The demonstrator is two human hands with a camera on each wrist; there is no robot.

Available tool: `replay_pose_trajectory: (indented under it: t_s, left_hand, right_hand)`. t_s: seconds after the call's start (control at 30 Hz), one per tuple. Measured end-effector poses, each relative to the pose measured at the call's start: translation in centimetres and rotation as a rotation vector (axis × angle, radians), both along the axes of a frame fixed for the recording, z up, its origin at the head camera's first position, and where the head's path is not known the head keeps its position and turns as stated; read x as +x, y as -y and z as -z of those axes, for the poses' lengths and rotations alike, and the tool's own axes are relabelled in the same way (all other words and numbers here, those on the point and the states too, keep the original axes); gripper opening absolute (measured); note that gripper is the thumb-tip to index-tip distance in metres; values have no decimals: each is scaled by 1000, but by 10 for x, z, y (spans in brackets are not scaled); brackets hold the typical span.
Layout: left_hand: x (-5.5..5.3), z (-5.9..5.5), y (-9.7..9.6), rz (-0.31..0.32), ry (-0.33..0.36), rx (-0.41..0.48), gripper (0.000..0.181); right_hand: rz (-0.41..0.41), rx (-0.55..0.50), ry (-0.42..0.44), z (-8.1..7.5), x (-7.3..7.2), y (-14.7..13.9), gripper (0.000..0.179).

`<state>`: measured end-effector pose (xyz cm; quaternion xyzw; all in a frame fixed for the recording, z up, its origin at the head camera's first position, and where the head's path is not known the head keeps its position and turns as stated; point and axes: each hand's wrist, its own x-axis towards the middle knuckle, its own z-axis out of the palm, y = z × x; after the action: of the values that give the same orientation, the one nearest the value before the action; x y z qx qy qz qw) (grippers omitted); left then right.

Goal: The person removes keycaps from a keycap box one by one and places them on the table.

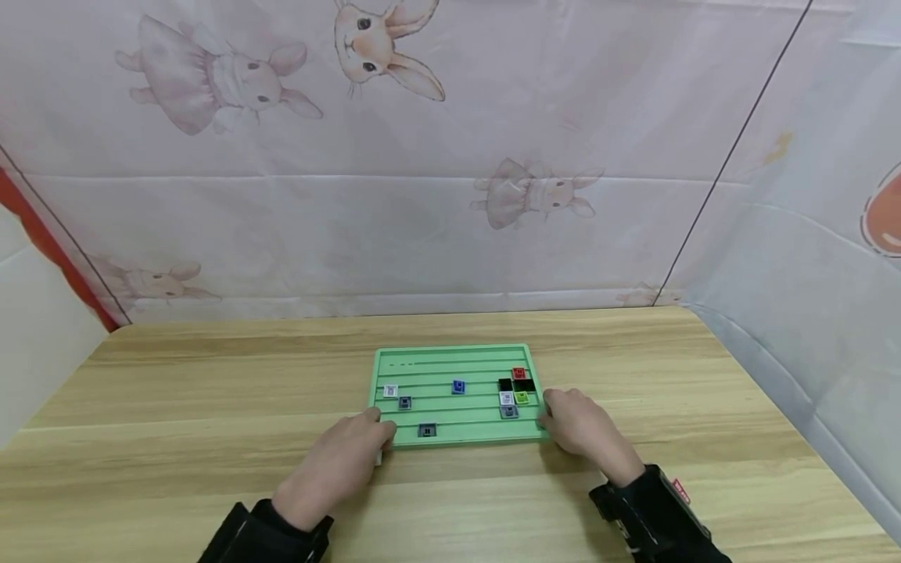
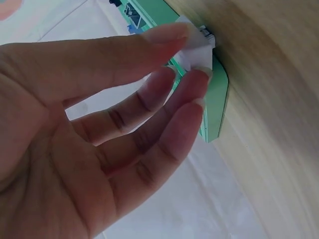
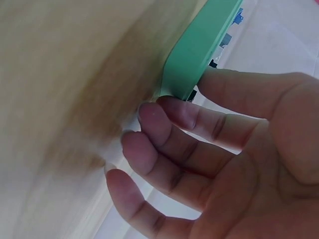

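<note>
A green ridged tray (image 1: 429, 414) lies on the table with several small square keycap-like pieces on it. My left hand (image 1: 342, 461) is at its front left corner. In the left wrist view its thumb and fingertips pinch a white piece (image 2: 195, 52) against the tray's end; the fingers partly cover it. At the front right corner my right hand (image 1: 580, 426) grips the tray's edge. Seen from the right wrist, the thumb is on the upper side of the green edge (image 3: 192, 50) and the index finger below, with the other fingers loosely curled.
On the tray, a red piece (image 1: 518, 373), a black piece (image 1: 524, 385) and a lime piece (image 1: 521, 398) cluster at the right. A blue piece (image 1: 458, 387) sits mid-tray. Behind the wooden table (image 1: 211, 383) hangs a rabbit-print cloth (image 1: 394, 234).
</note>
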<state>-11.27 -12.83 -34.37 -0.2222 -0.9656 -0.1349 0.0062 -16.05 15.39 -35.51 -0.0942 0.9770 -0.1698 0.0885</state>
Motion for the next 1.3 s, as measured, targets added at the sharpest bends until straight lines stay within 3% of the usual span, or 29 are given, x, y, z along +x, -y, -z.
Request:
replay_pose_trajectory:
  t_s: [0.4, 0.9, 1.3]
  left_hand:
    - [0, -6, 2, -14, 10, -5, 21]
    - [-4, -28, 27, -165, -21, -100, 15]
    - [-6, -28, 32, -180, -5, -93, 16]
  right_hand:
    - [1, -1, 5, 0, 0, 0, 11]
    - [-2, -6, -20, 1, 1, 0, 13]
    - [0, 7, -9, 1, 1, 1, 12]
